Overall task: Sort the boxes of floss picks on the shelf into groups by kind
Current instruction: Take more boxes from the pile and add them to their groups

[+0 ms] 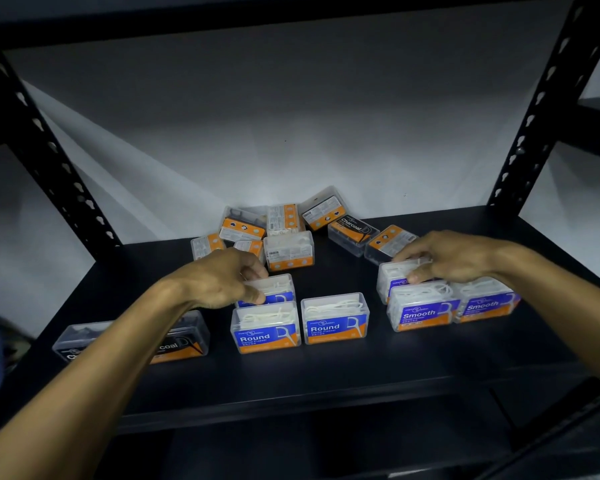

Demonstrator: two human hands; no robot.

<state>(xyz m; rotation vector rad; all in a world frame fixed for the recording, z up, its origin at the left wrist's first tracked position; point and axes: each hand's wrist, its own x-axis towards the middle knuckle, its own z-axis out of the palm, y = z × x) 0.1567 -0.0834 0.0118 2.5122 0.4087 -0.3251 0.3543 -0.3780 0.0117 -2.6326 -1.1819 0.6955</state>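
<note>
Clear boxes of floss picks lie on a black shelf [326,375]. Two Round boxes [265,329] [335,318] stand side by side at the front middle. My left hand [219,278] grips a third Round box [274,289] just behind them. At the right stand two Smooth boxes [421,308] [487,299]. My right hand [447,256] grips another blue-labelled box [392,278] behind those. Two Charcoal boxes [184,337] [80,337] sit at the front left, partly hidden by my left forearm. A mixed pile of several boxes [288,230] lies at the back.
Black perforated uprights [45,147] [537,109] frame the shelf on both sides. A white wall [291,116] closes the back. A lone Charcoal box [352,233] lies in the pile, back right. Bare shelf runs along the front edge.
</note>
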